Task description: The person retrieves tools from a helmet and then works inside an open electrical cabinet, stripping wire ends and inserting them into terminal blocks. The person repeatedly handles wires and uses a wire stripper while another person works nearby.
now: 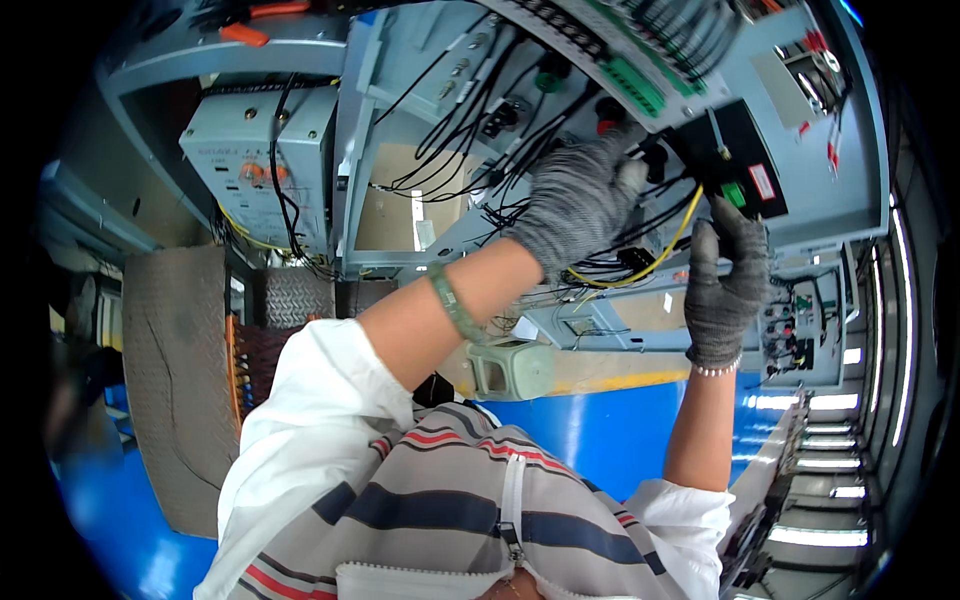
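I keep the left hand (580,200) curled on the black wire bundle (480,130) (grip partly hidden), right hand (728,285) pinching the yellow wire (668,250), feeding slowly to avoid snagging neighbours.

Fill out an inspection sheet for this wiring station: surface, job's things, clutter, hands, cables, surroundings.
Surface: grey metal panel of an open electrical cabinet, tilted across the view.
Job's things: black module with a green part, mounted on the panel; yellow wire curving below it.
Clutter: pale green plastic container lower down.
Hands: left hand in a grey knit glove, reaching into the wiring; right hand, gloved, fingers at the black module's lower edge. Grip on anything cannot be told.
Cables: black wires in loose bundles across the panel.
Surroundings: blue floor, second grey control box, checker-plate sheet.
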The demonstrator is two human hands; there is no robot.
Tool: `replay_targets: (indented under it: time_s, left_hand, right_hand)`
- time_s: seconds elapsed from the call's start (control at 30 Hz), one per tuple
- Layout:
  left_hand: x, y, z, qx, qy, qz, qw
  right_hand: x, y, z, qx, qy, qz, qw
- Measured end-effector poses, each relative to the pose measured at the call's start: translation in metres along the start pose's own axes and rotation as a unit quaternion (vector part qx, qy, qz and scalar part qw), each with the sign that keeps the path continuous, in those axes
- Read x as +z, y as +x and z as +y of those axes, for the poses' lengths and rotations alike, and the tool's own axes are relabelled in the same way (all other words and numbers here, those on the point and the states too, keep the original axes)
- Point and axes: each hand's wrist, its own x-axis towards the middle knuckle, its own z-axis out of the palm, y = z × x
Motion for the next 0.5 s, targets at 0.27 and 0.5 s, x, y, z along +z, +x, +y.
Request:
replay_targets:
  time_s: [0.27,0.5]
  left_hand:
    - [-0.09,0.028,0.013,0.03,0.04,0.116,0.992]
    - [-0.108,0.082,0.009,-0.051,0.206,0.172,0.962]
  right_hand:
    - [0.008,-0.008,-0.017,-0.006,0.029,0.015,0.999]
    - [0.018,0.019,-0.028,0.006,0.09,-0.03,0.995]
